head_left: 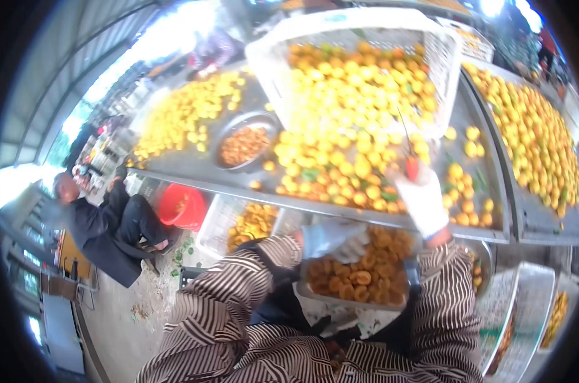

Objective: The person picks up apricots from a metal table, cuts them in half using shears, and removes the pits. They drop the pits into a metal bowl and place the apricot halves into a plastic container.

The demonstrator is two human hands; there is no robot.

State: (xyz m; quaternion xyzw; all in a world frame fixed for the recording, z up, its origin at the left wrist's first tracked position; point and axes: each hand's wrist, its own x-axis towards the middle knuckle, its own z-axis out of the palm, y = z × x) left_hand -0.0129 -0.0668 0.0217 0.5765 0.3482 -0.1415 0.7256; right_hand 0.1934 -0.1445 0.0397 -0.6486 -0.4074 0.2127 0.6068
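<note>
Small yellow-orange apricots (340,159) heap near your gloved right hand (423,201) gripping a red-handled knife (411,165) — your gloved left hand (331,237) curls, grip unclear, over the metal tray of halves (360,300) — cut steadily.

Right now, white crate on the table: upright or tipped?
Tipped: the white crate leans on its side, mouth facing the table, yellow fruit spilling out.

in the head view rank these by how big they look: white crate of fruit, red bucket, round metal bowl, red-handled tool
1. white crate, tipped over the table, by far the largest.
2. round metal bowl and red bucket: look about alike; the fisheye view and differing distance make ranking unsure.
3. red-handled tool in the gloved right hand, smallest.
</note>
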